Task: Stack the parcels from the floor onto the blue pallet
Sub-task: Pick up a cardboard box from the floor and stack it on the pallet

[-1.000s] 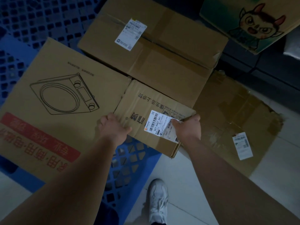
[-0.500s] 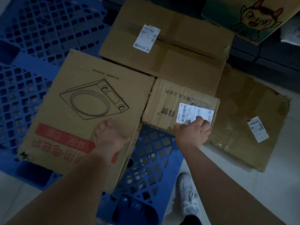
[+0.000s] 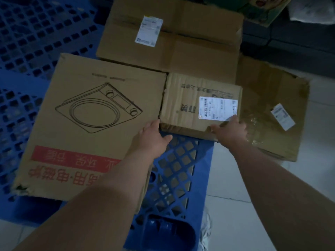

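Note:
A small brown parcel (image 3: 188, 98) with a white label lies on the blue pallet (image 3: 181, 171), wedged between a big box printed with a cooker drawing (image 3: 90, 124) and a large taped box (image 3: 181, 44) behind it. My left hand (image 3: 152, 136) reaches with straight fingers to the small parcel's near left corner and touches it. At the near right edge, my right hand (image 3: 230, 130) grips that parcel, fingers on top by the label and thumb on the front face.
A worn, taped box (image 3: 272, 98) lies on the pale tiled floor (image 3: 235, 196) right of the pallet. Part of a box with a cartoon print (image 3: 262, 8) shows at the top right. My white shoe (image 3: 204, 232) stands by the pallet's near corner.
The small parcel has shifted right and squared up against the cooker box and the large taped box. My left hand left the cooker box's top and came to the parcel's near left corner.

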Demonstrator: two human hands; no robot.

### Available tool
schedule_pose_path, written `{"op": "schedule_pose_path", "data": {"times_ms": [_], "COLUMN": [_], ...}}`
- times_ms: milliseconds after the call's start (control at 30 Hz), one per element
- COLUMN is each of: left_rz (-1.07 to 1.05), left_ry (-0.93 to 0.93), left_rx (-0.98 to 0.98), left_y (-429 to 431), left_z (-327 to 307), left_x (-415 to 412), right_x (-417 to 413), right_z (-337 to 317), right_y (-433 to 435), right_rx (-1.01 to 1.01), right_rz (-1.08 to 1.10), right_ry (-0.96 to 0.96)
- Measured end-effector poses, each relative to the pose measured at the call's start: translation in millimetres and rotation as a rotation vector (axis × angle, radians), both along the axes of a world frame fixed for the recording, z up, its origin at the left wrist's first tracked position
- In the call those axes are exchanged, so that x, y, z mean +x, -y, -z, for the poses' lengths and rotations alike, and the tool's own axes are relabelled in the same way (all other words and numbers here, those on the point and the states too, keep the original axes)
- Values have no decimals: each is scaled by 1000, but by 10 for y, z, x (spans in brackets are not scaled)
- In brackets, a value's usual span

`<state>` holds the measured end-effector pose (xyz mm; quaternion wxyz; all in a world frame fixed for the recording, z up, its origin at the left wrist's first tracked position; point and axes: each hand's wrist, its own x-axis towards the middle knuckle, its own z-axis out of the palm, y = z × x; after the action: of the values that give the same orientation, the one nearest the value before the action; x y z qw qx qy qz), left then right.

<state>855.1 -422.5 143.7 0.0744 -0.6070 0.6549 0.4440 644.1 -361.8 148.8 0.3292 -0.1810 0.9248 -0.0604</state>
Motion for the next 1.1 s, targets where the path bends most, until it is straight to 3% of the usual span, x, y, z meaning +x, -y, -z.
{"op": "schedule_pose_path", "data": {"times_ms": [333,467,567,767,1100], "left_rz": [-199,-307,-258,-160,-171], "left_ry": [-171,-287,-312,-292,-286], "left_rx": [81,108,99,105,62], "left_y": [-14,-117,-156,-111,218], "left_z": [33,2,11,-95,-86], "left_x": [-415,-566,-637,-796,-989], "right_x": [40,-240,-369,-180,-153], "right_z": [11,-79,-85,54,105], "right_y": [-610,-557,-452,-511,-386], "right_rx": [51,159,174,79,-53], "right_rz": [240,-68,-203,-3,0], "right_ry": [111,-14,-10,192,163]}}
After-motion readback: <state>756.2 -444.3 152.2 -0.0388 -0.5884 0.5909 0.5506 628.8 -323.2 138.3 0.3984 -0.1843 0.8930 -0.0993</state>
